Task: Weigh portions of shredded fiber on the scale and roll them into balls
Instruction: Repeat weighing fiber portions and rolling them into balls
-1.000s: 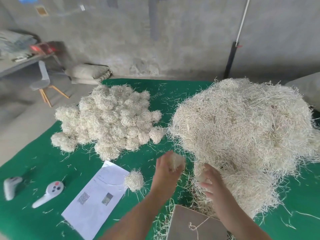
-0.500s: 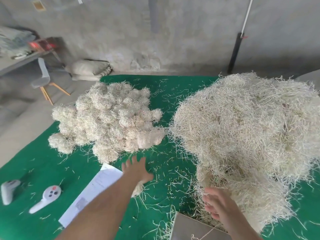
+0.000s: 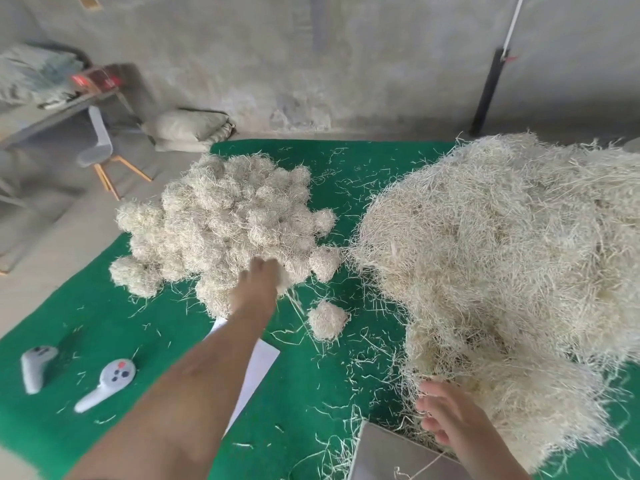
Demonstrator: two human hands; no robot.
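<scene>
Since half second ago, left hand (image 3: 258,289) reached ball pile (image 3: 225,226), grip unclear; right hand (image 3: 450,415) relaxed at loose fiber (image 3: 502,254).

Operator: left hand (image 3: 255,289) and right hand (image 3: 450,415) bare; both forearms uncovered, no sleeves, gloves or jewellery visible.

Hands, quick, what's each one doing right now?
Left hand: fingers buried in the pile of balls, grip cannot be told.
Right hand: open, holding nothing, at the loose fiber heap.
</scene>
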